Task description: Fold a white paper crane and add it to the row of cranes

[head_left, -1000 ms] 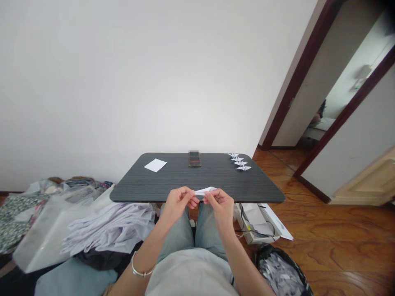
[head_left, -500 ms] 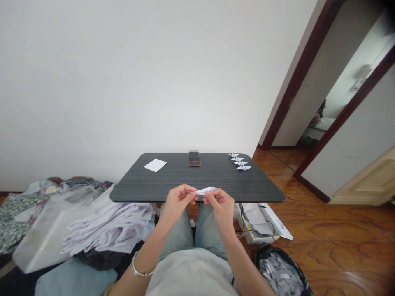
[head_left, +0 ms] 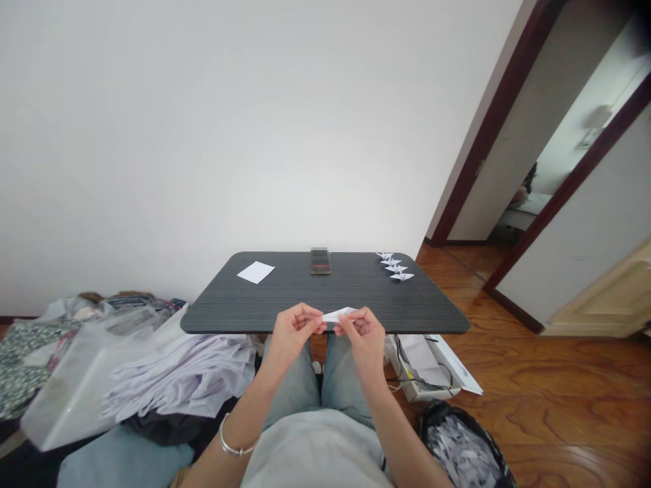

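A small piece of folded white paper (head_left: 338,315) is stretched between my two hands, just above the near edge of the dark table (head_left: 285,298). My left hand (head_left: 300,325) pinches its left end between thumb and fingers. On the other side, my right hand (head_left: 363,330) grips the right end the same way. Fingertips cover both ends of the paper. Several white paper cranes (head_left: 401,276) stand in a row at the table's right side. A flat white sheet of paper (head_left: 255,272) lies at the far left of the tabletop.
A phone (head_left: 320,261) sits at the table's back edge by the wall. Folded clothes (head_left: 183,373) and plastic bags are heaped at the left. On the floor to the right are a white box (head_left: 427,369) with cables and a black bag (head_left: 465,447) of paper scraps.
Almost nothing differs. My right hand has shifted very slightly, with the folded paper still held between both hands.
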Demonstrator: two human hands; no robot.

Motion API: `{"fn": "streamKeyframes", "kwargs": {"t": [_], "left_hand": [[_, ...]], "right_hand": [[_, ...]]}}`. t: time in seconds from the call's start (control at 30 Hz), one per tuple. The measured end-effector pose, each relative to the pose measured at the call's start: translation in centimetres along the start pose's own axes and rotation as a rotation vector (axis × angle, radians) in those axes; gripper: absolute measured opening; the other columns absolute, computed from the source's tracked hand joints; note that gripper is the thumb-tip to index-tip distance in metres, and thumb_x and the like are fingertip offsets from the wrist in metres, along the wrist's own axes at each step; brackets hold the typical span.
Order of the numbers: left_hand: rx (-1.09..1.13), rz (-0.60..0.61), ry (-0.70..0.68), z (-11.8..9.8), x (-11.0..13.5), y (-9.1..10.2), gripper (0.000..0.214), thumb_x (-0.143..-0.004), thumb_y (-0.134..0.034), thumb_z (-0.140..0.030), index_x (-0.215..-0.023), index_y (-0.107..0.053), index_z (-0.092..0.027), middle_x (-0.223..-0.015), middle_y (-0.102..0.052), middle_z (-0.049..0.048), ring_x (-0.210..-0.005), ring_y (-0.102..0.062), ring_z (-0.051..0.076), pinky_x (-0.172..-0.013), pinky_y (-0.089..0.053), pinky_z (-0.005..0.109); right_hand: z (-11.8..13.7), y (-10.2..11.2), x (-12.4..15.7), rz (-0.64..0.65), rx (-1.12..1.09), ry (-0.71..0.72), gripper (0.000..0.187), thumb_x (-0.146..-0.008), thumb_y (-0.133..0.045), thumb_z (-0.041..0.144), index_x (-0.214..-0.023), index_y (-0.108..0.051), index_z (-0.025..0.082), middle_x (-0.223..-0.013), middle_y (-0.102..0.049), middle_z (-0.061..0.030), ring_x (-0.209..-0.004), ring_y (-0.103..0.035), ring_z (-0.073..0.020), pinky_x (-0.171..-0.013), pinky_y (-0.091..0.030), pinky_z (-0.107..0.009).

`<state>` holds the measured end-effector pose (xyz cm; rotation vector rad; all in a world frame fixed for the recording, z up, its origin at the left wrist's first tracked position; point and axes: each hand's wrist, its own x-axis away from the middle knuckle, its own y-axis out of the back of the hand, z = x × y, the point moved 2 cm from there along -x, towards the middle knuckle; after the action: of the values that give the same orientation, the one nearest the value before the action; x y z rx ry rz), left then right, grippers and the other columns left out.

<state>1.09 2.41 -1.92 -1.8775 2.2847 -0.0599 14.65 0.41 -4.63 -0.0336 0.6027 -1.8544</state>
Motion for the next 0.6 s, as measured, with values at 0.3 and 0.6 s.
{"fn": "streamKeyframes", "kwargs": {"t": [0.3,0.6], "left_hand": [[-0.039,0.042,-0.014,0.55,-0.31,-0.10,0.030,-0.062,-0.073,-0.028,-0.087,-0.070,-0.012,-0.075,-0.072,0.0065,-0.065,-0.065,0.015,-0.065,-0.052,0.025],[-0.045,-0.060,-0.017,0.54,-0.39,0.23,0.024,-0.059,-0.074,-0.027,-0.078,-0.071,-0.012,-0.064,-0.070,0.0036,-0.055,-0.062,0.012,-0.059,-0.051,0.023]], "right_hand": [[-0.14,-0.13,-0.07,0.044,0.023,0.010,0.023,-0.069,-0.070,0.031,-0.071,-0.050,0.019,-0.060,-0.065,0.0025,-0.049,-0.060,-0.0114,-0.048,-0.051,-0.022],[0.23,-0.29,0.01,0.105,0.008,-0.022,0.020,-0.071,-0.067,0.034,-0.075,-0.056,0.019,-0.065,-0.065,0.0009,-0.055,-0.062,-0.0125,-0.052,-0.052,-0.024]]}}
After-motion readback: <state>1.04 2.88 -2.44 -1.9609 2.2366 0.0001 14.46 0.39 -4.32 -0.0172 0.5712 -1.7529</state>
